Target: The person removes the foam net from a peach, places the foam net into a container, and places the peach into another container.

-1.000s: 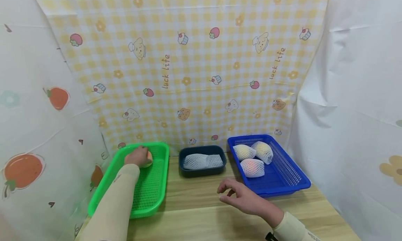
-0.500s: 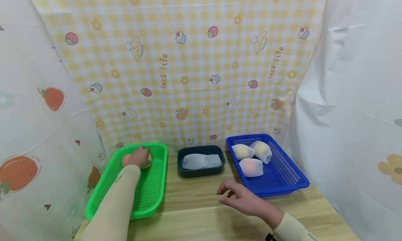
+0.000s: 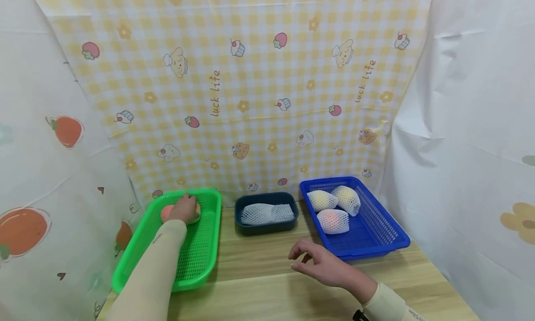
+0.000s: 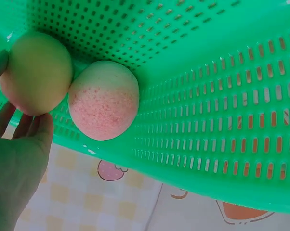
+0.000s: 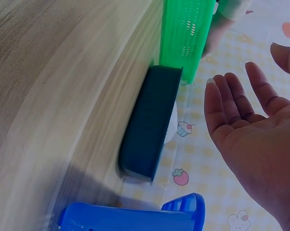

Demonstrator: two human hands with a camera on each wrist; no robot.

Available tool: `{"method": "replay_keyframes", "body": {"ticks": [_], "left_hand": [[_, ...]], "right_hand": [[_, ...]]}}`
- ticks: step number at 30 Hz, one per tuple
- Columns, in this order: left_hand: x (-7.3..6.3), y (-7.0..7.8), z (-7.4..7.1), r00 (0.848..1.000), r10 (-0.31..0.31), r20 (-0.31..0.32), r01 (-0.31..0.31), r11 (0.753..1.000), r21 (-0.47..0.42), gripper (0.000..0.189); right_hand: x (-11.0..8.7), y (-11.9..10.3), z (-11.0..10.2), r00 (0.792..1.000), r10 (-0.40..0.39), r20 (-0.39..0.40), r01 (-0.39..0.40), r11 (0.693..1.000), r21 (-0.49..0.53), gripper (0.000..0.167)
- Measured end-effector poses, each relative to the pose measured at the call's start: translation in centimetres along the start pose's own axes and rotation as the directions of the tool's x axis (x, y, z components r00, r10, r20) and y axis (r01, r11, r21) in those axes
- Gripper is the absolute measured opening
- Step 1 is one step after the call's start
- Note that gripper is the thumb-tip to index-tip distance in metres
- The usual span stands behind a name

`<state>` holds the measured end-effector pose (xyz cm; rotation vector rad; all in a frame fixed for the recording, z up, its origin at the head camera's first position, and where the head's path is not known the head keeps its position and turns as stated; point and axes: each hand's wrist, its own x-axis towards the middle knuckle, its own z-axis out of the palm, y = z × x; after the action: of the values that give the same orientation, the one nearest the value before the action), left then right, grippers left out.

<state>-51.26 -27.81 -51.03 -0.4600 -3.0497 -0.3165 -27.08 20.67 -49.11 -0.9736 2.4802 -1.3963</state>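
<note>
My left hand (image 3: 184,209) reaches into the far end of the green basket (image 3: 217,232). Its thumb and fingers grip a yellowish peach (image 4: 36,72) with a pink blush, as the left wrist view shows. Beside that fruit, apparently touching it, lies a pinker peach (image 4: 104,103) on the basket floor. From the head view, the hand covers most of the gripped fruit. My right hand (image 3: 317,264) hovers over the table before the blue basket (image 3: 365,239), its fingers loosely bent and holding nothing.
Between the baskets stands a dark teal box (image 3: 267,230) with white foam net sleeves (image 3: 267,214) inside. The blue basket holds two yellowish netted fruits (image 3: 322,200) and a pink netted fruit (image 3: 333,221). A checked cloth (image 3: 259,79) hangs behind.
My left hand has shifted slightly right within the green basket, uncovering more of the pinker peach. The head view has turned a little. My right hand stays almost still.
</note>
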Motion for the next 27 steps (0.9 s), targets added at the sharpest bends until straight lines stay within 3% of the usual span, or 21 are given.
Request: {"method": "replay_keyframes", "body": {"ticks": [6,11,15,20,27], "left_hand": [[-0.1,0.6,-0.9,0.999,-0.019,0.039,0.023,0.996,-0.087,0.054],[-0.3,2.8,-3.4,1.000,0.028,0.003,-0.027,0.986,-0.162,0.046],[-1.2,6.0,-5.9,0.993,0.104,-0.058,-0.111,0.984,-0.136,0.039],[-3.3,11.1,-8.4,0.970,0.198,-0.143,-0.209,0.975,-0.069,0.032],[-8.8,18.4,-8.7,0.942,0.281,-0.181,-0.300,0.950,-0.084,0.031]], "right_hand": [[-0.2,-0.2,-0.3,1.000,0.021,0.005,-0.021,1.000,-0.007,0.012],[-0.5,-0.3,-1.0,0.999,0.048,-0.005,-0.048,0.999,-0.012,0.013],[-0.7,-0.3,-1.8,0.998,0.067,-0.006,-0.067,0.998,-0.016,0.013],[-0.9,-0.8,-2.9,0.997,0.072,-0.015,-0.072,0.997,-0.034,0.012],[-1.6,-0.6,-4.5,0.997,0.076,-0.033,-0.077,0.996,-0.049,0.012]]}}
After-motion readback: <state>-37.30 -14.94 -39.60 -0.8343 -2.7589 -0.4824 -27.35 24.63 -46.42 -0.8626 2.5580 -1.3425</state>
